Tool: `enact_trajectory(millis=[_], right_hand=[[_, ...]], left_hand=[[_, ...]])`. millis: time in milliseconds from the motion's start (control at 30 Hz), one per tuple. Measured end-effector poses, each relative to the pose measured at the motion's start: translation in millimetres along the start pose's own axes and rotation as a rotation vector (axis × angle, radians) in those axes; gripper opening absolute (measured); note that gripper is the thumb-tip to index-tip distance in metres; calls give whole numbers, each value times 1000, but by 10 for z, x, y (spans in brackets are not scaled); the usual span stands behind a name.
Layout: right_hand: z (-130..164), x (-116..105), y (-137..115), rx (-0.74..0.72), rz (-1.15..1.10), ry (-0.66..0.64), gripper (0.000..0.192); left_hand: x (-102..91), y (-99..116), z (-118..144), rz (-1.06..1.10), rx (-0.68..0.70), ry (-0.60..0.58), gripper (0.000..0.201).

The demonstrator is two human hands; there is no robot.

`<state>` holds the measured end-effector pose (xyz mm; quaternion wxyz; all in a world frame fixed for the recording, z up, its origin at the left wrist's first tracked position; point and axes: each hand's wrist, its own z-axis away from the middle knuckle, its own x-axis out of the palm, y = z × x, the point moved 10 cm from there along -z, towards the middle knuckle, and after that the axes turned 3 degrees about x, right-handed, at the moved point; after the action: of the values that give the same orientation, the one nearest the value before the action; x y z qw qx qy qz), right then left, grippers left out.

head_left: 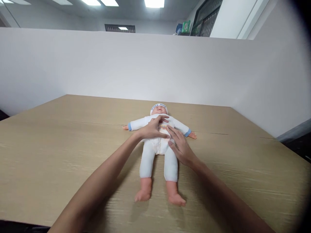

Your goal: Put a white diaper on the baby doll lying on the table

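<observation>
A baby doll (147, 161) lies on its back on the wooden table (85, 145), feet toward me and arms spread out. It wears white clothes with blue cuffs and a white cap (159, 105) with lettering. Around its hips and belly is a white diaper (159, 147) with a coloured print at the waist. Over the left side of the belly my left hand (153, 128) is open, thumb and fingers spread apart. My right hand (181, 146) rests at the diaper's right side with its fingers stretched out. The hands partly hide the diaper's waist.
A white partition (145, 64) rises behind the table and continues along the right side. Beyond it, a green package (186, 26) and blue items stand near a dark barred window (206, 17). A thin seam crosses the tabletop.
</observation>
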<state>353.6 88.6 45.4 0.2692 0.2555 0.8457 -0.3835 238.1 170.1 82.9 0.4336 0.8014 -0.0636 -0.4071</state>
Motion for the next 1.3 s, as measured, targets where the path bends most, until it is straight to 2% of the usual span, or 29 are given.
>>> enact_trajectory(millis=[100, 233, 333, 433, 533, 633, 733, 833, 900, 1000, 1167, 1300], right_hand=[[109, 86, 61, -28, 33, -30, 65], [120, -132, 2, -24, 6, 129, 57], [13, -335, -181, 2, 4, 243, 38], [-263, -333, -404, 11, 63, 237, 20], [-608, -106, -560, 10, 159, 132, 15], [-838, 179, -530, 96, 263, 15, 27], [-903, 336, -428, 203, 373, -28, 36], [-892, 378, -358, 263, 430, -19, 35], [-883, 392, -332, 276, 431, -15, 35], [-882, 402, -320, 261, 406, -19, 37], [-899, 431, -345, 172, 338, -115, 36], [-921, 407, -348, 133, 342, -123, 33]], left_hand=[[-207, -12, 193, 100, 61, 187, 65], [-489, -187, 720, -146, 47, 401, 37], [-691, -446, 1115, -374, -68, 502, 29], [-747, -679, 1295, -532, -198, 490, 26], [-677, -806, 1286, -613, -298, 408, 24], [-667, -898, 1296, -553, -395, 402, 24], [-722, -1009, 1359, -420, -469, 427, 27], [-777, -1073, 1373, -287, -490, 434, 25], [-789, -1038, 1302, -174, -466, 445, 27], [-732, -868, 1047, -14, -395, 450, 31], [-444, -602, 496, 167, -297, 351, 33], [-360, -567, 360, 257, -234, 355, 40]])
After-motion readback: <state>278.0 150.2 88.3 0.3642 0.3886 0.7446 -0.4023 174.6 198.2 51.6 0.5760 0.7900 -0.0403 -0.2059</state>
